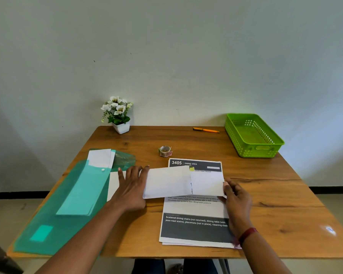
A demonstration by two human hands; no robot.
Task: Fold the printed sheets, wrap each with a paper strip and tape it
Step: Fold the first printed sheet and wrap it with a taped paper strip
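head view: folded sheet (pixel 167 182) covers printed sheet (pixel 194 228) midsection.

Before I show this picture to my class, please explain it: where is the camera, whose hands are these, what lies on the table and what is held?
There is no machine here: a person works with bare hands, and the one camera sits on their head, looking down. The left hand lies flat at the left end of a folded sheet; the right hand pinches its right edge. Beneath lies a stack of printed sheets. Also on the wooden table: a tape roll, a teal folder with white paper strips, an orange pen, a green basket and a potted flower.
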